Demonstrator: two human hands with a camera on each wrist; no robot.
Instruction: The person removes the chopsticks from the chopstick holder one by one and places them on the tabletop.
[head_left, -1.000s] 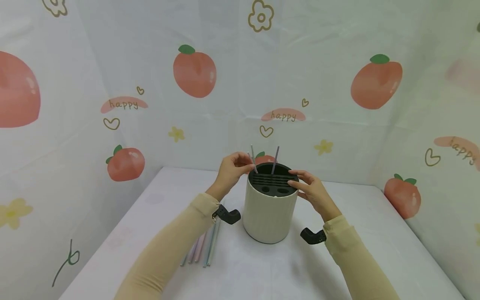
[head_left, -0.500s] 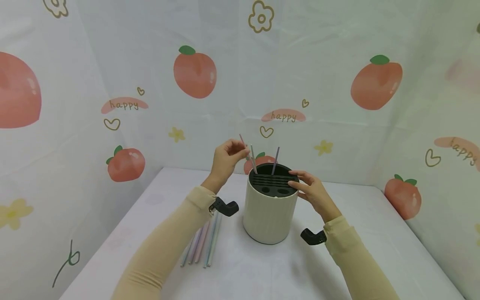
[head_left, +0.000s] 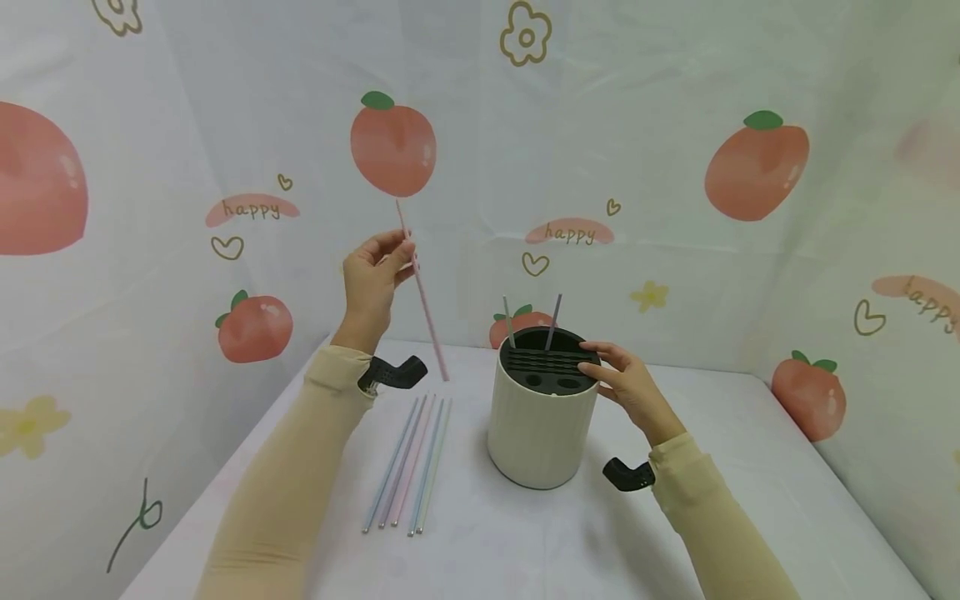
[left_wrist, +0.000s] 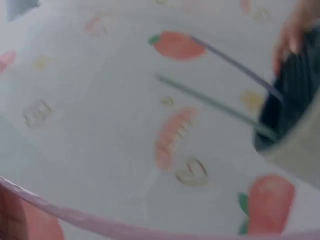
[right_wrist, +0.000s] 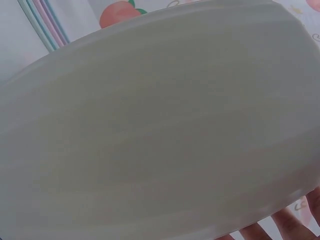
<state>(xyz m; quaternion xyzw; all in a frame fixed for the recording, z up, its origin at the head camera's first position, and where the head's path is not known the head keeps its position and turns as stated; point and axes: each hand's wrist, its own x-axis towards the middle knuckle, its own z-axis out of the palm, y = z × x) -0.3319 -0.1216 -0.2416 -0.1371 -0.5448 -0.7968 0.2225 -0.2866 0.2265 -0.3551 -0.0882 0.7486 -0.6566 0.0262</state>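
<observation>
My left hand point(head_left: 377, 283) pinches a pink chopstick point(head_left: 426, 304) between thumb and fingers, up in the air left of the holder. The chopstick slants, its thicker end down; in the left wrist view a blurred pink chopstick point(left_wrist: 125, 230) crosses the bottom. A cream, ribbed round holder point(head_left: 536, 437) with a black slotted top point(head_left: 547, 360) stands upright on the table. A pale green chopstick point(head_left: 509, 323) and a purple chopstick point(head_left: 553, 323) lean in its open rear compartment. My right hand point(head_left: 626, 379) rests its fingers on the holder's right rim and side.
Several pastel chopsticks point(head_left: 408, 467) lie side by side on the white table point(head_left: 487, 550), left of the holder. A white cloth point(head_left: 465, 225) printed with fruit and flowers hangs behind and at both sides.
My left hand has lifted the pink chopstick up out of the holder and carried it left, away from it. The right hand and the holder have stayed put.
</observation>
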